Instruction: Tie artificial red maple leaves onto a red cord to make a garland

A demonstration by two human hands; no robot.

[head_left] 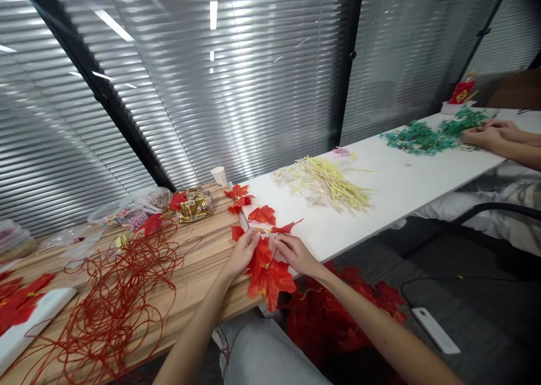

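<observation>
From afar I read the red leaves (273, 280) as cloth-like, the wooden worktop (194, 283) as smooth, the gold packet (194, 207) as glossy.

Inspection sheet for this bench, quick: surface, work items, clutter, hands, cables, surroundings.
Surface: wood-grain table meeting a white table.
Work items: red maple-leaf garland, lying where the tables meet.
Clutter: tangled red cord, gold-wrapped packet, plastic bag and paper cup on wood; yellow strips and teal foliage on white.
Hands: left hand and right hand both hold the garland in their fingers.
Cables: dark cable on the floor near a white oblong block; connection unclear.
Surroundings: slatted blinds behind; co-worker's hands at the foliage; red leaves heaped below table height.
</observation>
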